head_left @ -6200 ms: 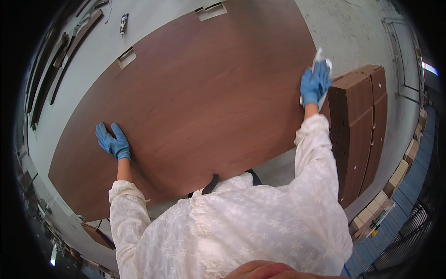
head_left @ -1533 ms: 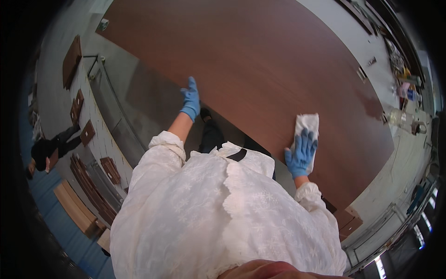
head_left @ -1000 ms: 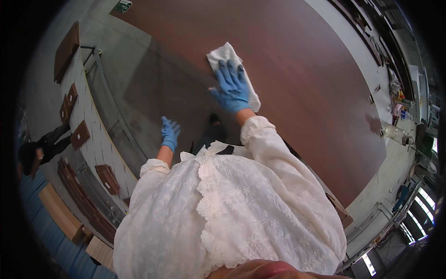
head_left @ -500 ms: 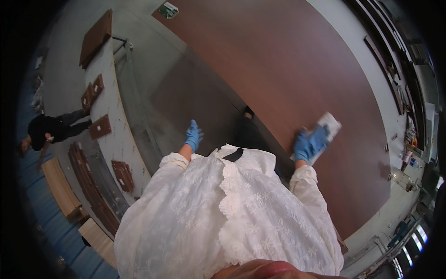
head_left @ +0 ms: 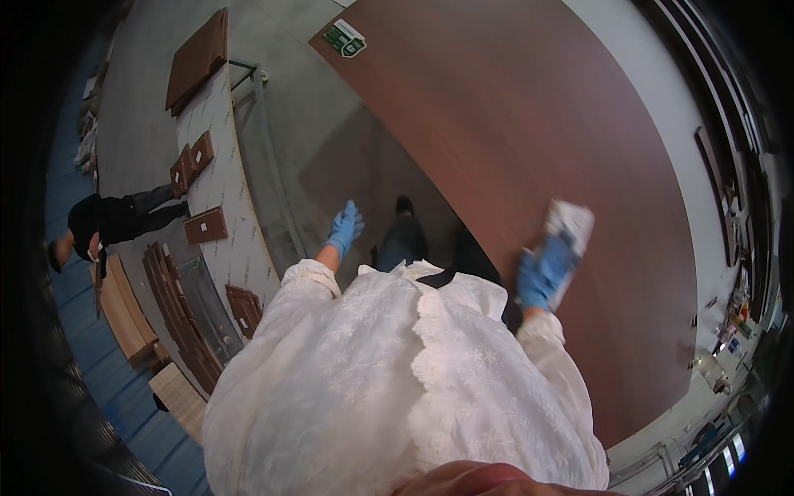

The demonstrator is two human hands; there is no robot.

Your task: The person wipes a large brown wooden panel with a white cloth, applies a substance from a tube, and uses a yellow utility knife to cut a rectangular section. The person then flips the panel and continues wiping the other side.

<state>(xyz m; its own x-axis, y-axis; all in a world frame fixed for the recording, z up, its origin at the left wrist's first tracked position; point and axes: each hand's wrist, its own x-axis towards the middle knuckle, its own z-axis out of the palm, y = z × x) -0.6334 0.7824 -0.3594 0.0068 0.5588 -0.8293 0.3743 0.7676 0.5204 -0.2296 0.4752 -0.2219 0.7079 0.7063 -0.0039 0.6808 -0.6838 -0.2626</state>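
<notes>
My right hand (head_left: 541,275), in a blue glove, lies over a folded white cloth (head_left: 572,221) and presses it against a large reddish-brown panel (head_left: 529,124). Part of the cloth sticks out past the fingertips; hand and cloth are a little blurred. My left hand (head_left: 344,228), gloved in blue too, hangs in the air off the panel's left edge, over the grey floor. Its fingers are stretched out and nothing is in it. A green and white label (head_left: 344,38) sits at the panel's far left corner.
To the left stands a long white-topped table (head_left: 240,207) with several small brown panels (head_left: 205,225) on it. Another person (head_left: 107,223) in dark clothes is beyond it. Wooden boards (head_left: 124,310) lie further left. Long dark strips (head_left: 728,107) run along the right side.
The whole view has shifted, and more of my legs and a foot show. My right hand and the cloth have moved along the panel and turned more upright. My left hand stays free.
</notes>
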